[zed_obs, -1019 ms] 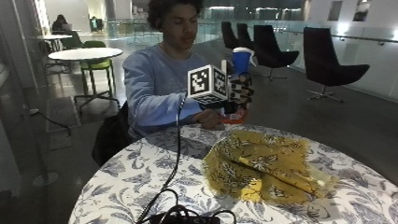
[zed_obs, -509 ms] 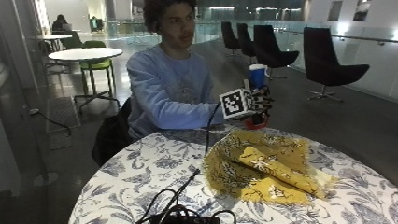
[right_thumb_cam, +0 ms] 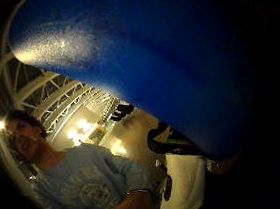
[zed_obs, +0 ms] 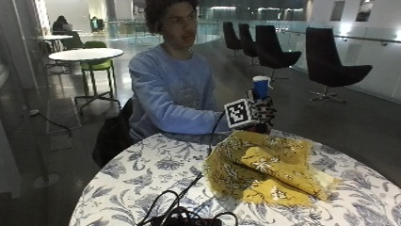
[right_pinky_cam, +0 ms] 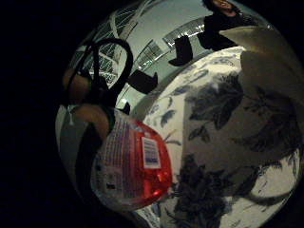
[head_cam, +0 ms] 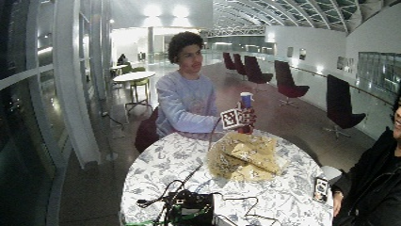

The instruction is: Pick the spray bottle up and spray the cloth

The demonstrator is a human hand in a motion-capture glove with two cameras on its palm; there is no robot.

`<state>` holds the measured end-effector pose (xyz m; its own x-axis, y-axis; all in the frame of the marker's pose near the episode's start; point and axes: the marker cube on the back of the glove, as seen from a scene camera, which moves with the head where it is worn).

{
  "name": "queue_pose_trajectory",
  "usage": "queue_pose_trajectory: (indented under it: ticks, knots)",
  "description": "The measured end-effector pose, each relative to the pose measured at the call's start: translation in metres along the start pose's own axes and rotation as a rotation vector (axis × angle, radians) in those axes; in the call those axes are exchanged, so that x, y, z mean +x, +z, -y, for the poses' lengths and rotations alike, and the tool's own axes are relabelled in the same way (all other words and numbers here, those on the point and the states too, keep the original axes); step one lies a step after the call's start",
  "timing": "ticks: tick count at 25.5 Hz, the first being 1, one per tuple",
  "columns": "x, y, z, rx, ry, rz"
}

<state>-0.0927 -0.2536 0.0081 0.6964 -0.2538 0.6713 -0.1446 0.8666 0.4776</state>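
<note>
Floral round table [zed_obs: 156, 165], yellow cloth [zed_obs: 266, 167] — gloved hand [zed_obs: 263, 112] holding spray bottle [zed_obs: 260, 87]

We see a round worktop [zed_obs: 144, 174] covered in a white cloth with blue flowers. A crumpled yellow cloth [zed_obs: 266, 167] lies on it toward the far side, a tangle of black cables [zed_obs: 179, 214] sits at the near edge, and a phone [head_cam: 321, 187] lies apart.
</note>
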Motion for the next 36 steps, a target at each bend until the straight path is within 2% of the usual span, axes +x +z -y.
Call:
queue_pose_trajectory:
  ticks: [9, 16, 24, 28, 36]
  knots:
    - [-0.005, -0.013, -0.009, -0.038, 0.067, 0.067]
    - [-0.022, -0.084, -0.053, -0.03, 0.071, 0.042]
    - [-0.02, -0.221, -0.165, -0.05, 0.138, -0.396]
    - [-0.014, -0.276, -0.218, -0.017, 0.202, -0.526]
    - [0.0, -0.338, -0.284, 0.015, 0.3, -0.706]
